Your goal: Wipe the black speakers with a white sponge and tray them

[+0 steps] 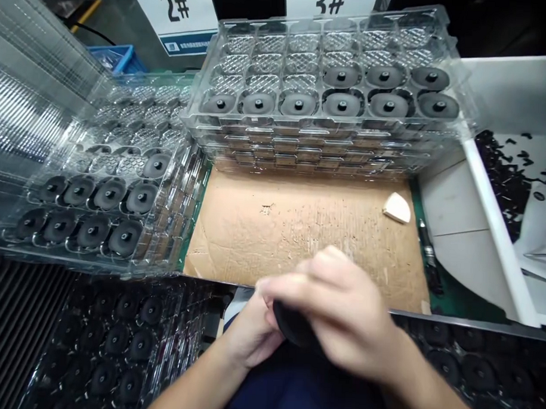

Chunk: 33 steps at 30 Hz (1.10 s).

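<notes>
holding black part (292,325) between hands (253,332) (347,314)

The right hand (345,311) is blurred — the black part (292,324) partly hidden

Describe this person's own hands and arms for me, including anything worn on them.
The left hand and right hand are ungloved, and no ring, watch or bracelet can be made out. Both forearms are bare where they show, with no sleeves in view. Dark blue clothing shows between them. Blur hides finer detail on the right hand.
</notes>
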Each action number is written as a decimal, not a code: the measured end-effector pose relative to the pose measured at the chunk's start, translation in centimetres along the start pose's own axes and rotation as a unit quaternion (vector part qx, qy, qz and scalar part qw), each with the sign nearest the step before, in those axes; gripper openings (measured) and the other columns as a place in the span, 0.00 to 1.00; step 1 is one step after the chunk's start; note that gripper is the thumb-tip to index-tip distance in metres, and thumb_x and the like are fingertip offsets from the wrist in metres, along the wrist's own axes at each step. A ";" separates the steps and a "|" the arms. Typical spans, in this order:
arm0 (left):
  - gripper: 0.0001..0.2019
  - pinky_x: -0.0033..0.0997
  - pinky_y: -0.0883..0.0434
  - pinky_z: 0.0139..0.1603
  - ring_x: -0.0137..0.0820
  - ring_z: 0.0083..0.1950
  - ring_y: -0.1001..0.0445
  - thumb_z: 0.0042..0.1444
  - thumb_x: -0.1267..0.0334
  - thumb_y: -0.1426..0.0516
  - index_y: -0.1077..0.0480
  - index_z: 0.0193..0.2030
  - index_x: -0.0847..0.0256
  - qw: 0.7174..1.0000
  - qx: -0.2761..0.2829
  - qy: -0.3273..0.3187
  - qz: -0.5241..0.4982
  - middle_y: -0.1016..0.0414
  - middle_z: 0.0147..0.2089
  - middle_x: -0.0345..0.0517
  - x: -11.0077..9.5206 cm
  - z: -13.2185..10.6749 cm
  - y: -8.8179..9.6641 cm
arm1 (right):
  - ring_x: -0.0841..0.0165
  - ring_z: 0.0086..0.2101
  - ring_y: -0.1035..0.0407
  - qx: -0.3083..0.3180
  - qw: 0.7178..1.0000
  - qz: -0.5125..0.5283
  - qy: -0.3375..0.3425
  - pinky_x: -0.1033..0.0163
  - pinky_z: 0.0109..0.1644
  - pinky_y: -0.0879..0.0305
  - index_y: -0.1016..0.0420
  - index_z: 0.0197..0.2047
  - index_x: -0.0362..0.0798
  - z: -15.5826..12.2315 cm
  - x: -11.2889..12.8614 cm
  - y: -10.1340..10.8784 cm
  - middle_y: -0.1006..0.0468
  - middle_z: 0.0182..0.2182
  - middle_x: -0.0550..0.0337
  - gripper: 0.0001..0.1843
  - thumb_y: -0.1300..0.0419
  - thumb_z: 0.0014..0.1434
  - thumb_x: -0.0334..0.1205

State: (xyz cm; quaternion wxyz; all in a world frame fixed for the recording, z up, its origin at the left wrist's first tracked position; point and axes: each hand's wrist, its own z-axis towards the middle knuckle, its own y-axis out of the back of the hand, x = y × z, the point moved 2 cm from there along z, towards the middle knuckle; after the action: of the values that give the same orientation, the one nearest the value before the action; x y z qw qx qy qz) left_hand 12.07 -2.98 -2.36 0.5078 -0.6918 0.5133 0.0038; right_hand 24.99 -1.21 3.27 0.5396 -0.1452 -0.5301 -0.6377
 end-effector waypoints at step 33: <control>0.26 0.32 0.28 0.53 0.38 0.51 0.24 0.41 0.51 0.34 0.27 0.50 0.52 0.988 0.004 -0.131 -0.078 0.23 0.50 0.40 -1.4 0.4 0.8 | 0.69 0.30 0.33 -0.139 0.935 -0.048 -0.324 0.63 0.33 0.34 0.23 0.45 0.53 -6.8 -9.0 -1.8 0.25 0.37 0.58 0.13 0.46 0.61 0.42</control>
State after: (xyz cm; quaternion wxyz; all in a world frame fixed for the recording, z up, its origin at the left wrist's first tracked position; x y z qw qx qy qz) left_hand 11.07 -1.71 -2.34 0.5724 -0.7214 0.3863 0.0526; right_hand 29.50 -2.35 -7.16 0.2816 -0.3914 -0.5889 -0.6487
